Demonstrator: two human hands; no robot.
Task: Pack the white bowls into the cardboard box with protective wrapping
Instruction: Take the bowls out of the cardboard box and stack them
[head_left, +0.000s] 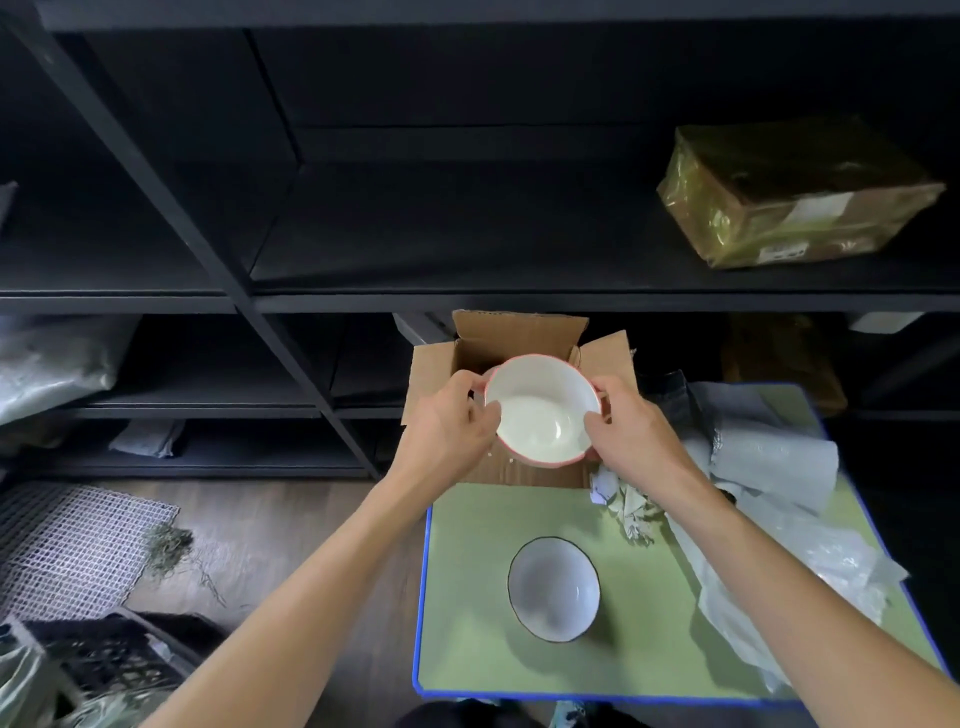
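My left hand (447, 421) gripped the left side of the red-rimmed bowl (540, 415), thumb over the rim and fingers curled against the outside. My right hand (631, 431) clasped the opposite side in the same way. Between them the bowl hung mouth up, tipped a little toward me, over the open mouth of the box (519, 332). Its white inside held nothing, and it hid part of the box's near wall.

The box stood at the far edge of the green surface (467, 597), toward the far left corner. Its flaps were spread outward, and the left flap reached past the surface's left edge.

The dark-rimmed bowl (553, 587) sat upright on the surface, nearer the near edge and about midway across, well apart from the box and touched by neither hand. Crumpled paper (628, 506) lay just beside the box's near right corner, close under my right wrist. The pale wrapping (769, 467) was heaped along the right edge, from the far right corner down toward the near right corner, partly under my right forearm.

Beyond the surface ran a dark shelf (467, 301), with a parcel (795, 197) in shiny film on it at the right. On the floor (291, 519) to my left lay a mesh mat (67, 551), and nearer me a black crate (109, 660).
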